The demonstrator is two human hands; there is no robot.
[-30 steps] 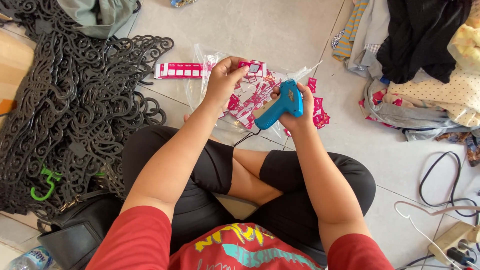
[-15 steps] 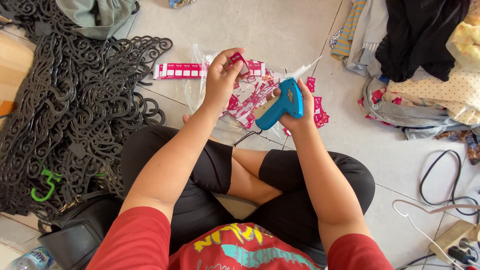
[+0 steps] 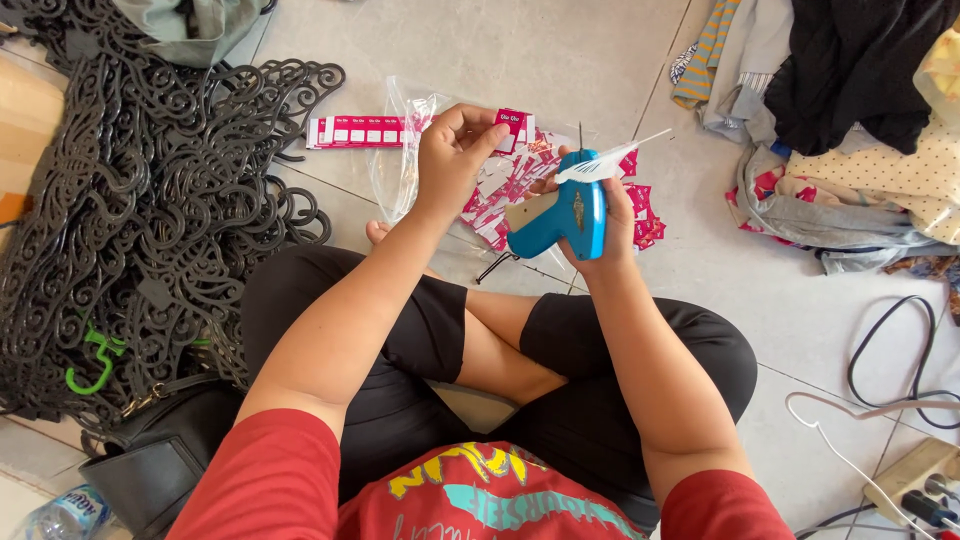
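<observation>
Blue tagging gun point(image 3: 566, 215) gripped in right hand point(image 3: 600, 215), needle up; left hand point(image 3: 452, 150) pinches pink tag point(image 3: 511, 127).

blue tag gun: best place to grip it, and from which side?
Grip the blue tag gun by its handle, the lower part angling toward the person, as the right hand does, coming from the near side. The needle sticks up at the far end beside the white fastener strip, so keep off that end. The left hand holds a pink tag clear of it.
</observation>
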